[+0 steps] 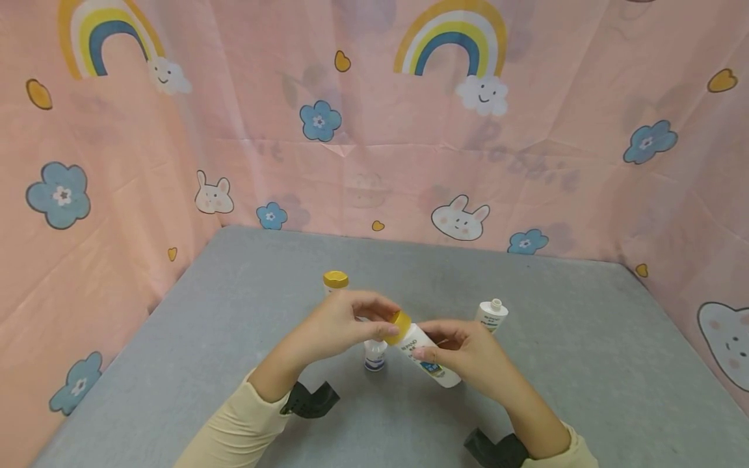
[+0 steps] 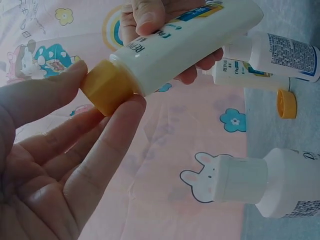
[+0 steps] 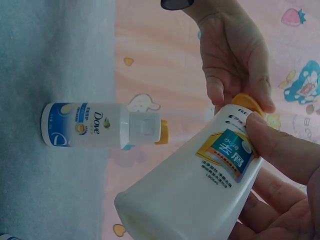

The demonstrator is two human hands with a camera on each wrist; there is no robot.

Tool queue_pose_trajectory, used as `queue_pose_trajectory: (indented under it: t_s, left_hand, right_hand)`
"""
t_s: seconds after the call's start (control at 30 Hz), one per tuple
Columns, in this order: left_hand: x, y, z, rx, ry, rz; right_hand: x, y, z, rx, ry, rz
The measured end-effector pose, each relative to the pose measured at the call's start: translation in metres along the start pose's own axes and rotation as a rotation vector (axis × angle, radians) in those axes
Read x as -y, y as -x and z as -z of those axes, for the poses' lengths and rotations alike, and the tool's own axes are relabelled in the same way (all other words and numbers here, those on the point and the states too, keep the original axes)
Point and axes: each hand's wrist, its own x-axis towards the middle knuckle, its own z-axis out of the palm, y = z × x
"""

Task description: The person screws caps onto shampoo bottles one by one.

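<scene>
A white shampoo bottle (image 1: 433, 364) with a yellow cap (image 1: 400, 327) is held tilted between both hands, its cap end up and to the left. My left hand (image 1: 354, 322) pinches the cap between thumb and fingertips, as the left wrist view also shows. My right hand (image 1: 468, 351) grips the body of the bottle, thumb on the front beside the blue and orange label (image 3: 227, 152). Just below the left hand stands a small Dove bottle (image 3: 90, 125) with a white cap. Whether the cap is turned loose I cannot tell.
Behind the left hand stands a yellow-capped bottle (image 1: 335, 281), partly hidden. At the right, beyond the right hand, is a white bottle (image 1: 491, 313) with a bare neck. A loose yellow cap (image 2: 286, 104) lies on the grey table (image 1: 585, 364). Pink printed cloth (image 1: 363, 175) encloses the table.
</scene>
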Motion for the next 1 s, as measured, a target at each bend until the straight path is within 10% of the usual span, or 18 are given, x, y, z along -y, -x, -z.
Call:
queue_pose_trajectory:
  t_s: [1.0]
  left_hand:
    - [0.0009, 0.0005, 0.0028, -0.004, -0.014, -0.082]
  right_hand:
    - [0.0019, -0.0009, 0.0002, 0.022, -0.022, -0.013]
